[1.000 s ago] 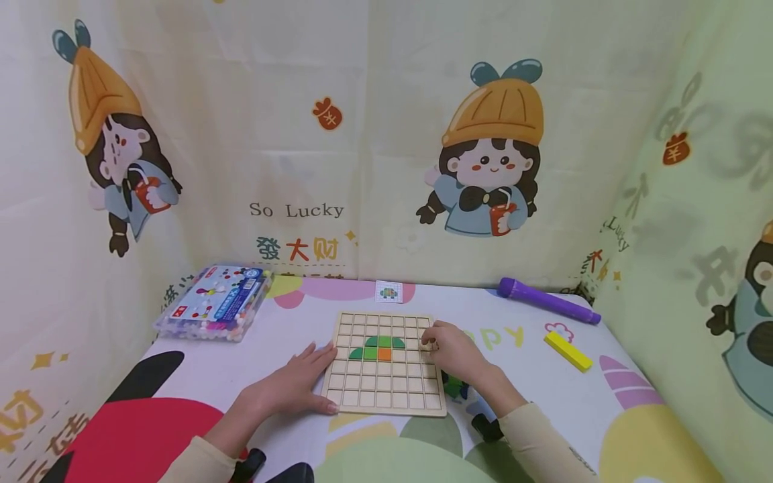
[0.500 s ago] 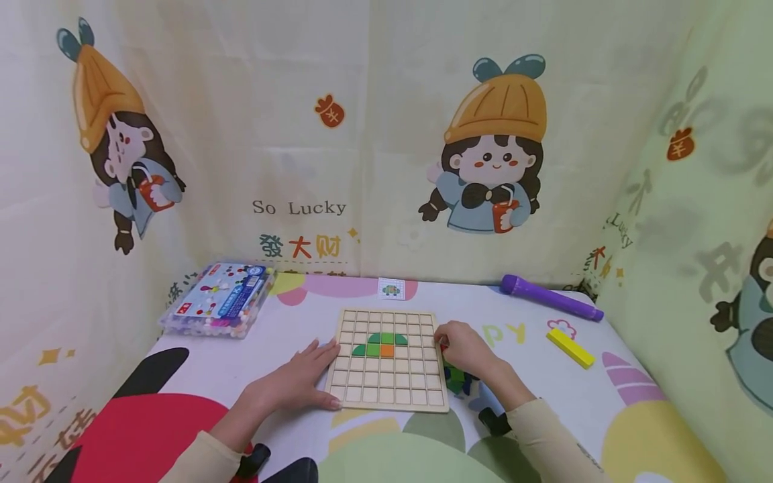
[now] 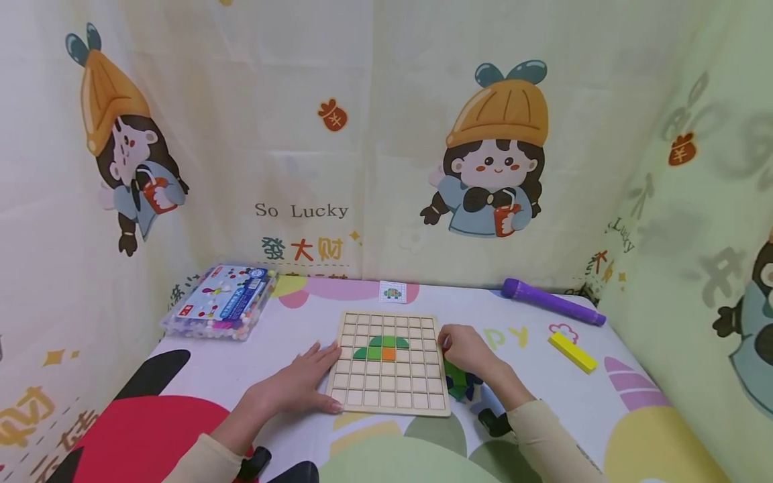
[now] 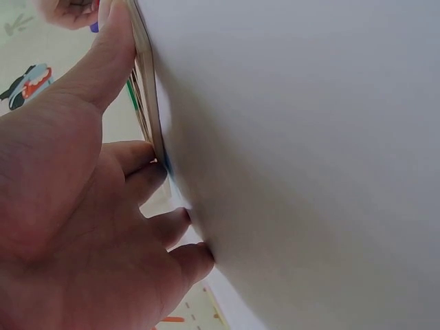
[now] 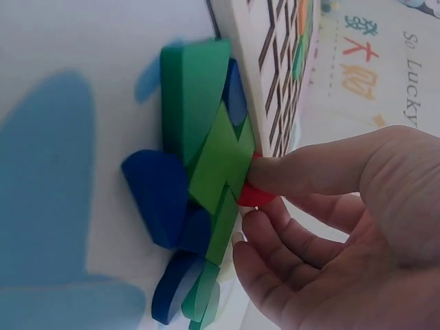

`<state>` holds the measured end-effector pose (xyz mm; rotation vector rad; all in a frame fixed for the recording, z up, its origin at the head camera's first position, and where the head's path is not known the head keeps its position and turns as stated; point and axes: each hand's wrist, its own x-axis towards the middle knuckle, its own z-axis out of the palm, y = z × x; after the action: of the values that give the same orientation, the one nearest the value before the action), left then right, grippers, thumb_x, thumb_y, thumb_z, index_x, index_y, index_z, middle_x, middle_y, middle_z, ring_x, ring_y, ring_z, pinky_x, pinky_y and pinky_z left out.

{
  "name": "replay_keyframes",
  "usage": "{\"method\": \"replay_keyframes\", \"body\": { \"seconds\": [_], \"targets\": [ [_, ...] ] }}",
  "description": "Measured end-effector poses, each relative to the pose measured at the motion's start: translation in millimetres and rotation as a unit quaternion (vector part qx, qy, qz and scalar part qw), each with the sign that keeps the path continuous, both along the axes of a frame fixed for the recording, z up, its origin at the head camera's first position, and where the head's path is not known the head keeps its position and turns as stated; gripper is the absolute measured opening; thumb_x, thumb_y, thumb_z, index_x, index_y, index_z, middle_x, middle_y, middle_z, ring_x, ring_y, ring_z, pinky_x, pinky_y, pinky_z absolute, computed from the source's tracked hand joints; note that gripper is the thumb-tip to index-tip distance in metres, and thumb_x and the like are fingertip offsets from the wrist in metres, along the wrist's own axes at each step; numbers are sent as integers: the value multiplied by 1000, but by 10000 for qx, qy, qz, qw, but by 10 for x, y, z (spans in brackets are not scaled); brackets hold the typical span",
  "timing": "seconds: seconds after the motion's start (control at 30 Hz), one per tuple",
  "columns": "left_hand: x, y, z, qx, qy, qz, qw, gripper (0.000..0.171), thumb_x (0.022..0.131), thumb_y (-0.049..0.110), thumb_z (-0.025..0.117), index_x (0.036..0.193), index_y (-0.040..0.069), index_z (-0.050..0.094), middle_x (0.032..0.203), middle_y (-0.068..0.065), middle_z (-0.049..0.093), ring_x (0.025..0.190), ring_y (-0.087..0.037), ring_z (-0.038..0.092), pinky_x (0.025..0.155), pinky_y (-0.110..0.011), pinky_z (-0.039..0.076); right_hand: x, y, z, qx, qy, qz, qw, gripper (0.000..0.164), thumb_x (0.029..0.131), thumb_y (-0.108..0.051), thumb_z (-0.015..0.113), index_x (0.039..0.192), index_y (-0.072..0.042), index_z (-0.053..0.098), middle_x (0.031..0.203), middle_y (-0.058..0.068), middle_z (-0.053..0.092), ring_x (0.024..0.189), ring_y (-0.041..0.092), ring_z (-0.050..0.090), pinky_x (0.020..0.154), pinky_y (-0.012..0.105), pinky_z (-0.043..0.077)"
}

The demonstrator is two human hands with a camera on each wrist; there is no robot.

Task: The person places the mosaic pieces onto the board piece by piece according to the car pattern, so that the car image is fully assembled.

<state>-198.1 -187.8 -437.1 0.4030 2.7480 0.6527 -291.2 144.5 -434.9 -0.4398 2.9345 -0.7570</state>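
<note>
A square wooden grid board [image 3: 392,396] lies on the table, with several green blocks [image 3: 374,352] and an orange block [image 3: 388,353] set in its cells. My left hand [image 3: 296,379] rests at the board's left edge, fingers spread, the thumb along its near corner. Beyond the right edge, my right hand [image 3: 468,349] pinches a red block [image 5: 258,194] between thumb and fingers; most of this block is hidden. Beside and below that hand lies a heap of green blocks [image 5: 220,155] and blue blocks [image 5: 157,196], close against the board's side.
A small card with a turtle pattern [image 3: 392,292] lies behind the board. At the back left stands a clear box of small coloured parts [image 3: 220,302]. A purple microphone-shaped stick [image 3: 552,302] and a yellow bar [image 3: 572,353] lie to the right. Printed cloth [image 3: 386,134] walls the table.
My right hand has moved from over the board's right columns to the heap beside its right edge, and now pinches the red block. The left hand has stayed at the left edge.
</note>
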Motion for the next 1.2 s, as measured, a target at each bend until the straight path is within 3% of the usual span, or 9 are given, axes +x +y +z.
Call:
{"method": "replay_keyframes", "body": {
  "seconds": [0.17,0.4,0.63,1.2],
  "targets": [
    [20,-5,-5,-14,-2,2,10000,107,73,56,81,156,10,31,165,-7,27,154,-41,12,121,-64,18,23,23,-34,-121,-30,102,9999,24,73,11,63,83,-10,66,77,4,62,68,17,52,55,26,42],
    [35,-15,-13,-31,-28,34,10000,107,73,56,81,156,11,31,165,-7,27,154,-40,13,121,-64,18,48,43,-11,-92,374,303,9988,26,73,14,61,76,-11,67,68,-1,57,64,15,48,55,25,39],
    [11,-18,-26,-16,-14,6,10000,108,72,57,81,157,11,30,165,-6,26,154,-41,12,121,-64,18,43,-8,56,-236,617,358,9972,24,76,14,60,82,-8,71,66,-1,53,64,15,46,56,24,38],
    [6,-12,2,28,159,-132,9998,106,75,54,80,156,8,30,165,-9,27,154,-43,13,120,-65,18,67,-343,7,-707,659,881,9914,15,82,5,67,85,-10,68,74,-3,62,68,12,52,60,24,47]
  ]
}}
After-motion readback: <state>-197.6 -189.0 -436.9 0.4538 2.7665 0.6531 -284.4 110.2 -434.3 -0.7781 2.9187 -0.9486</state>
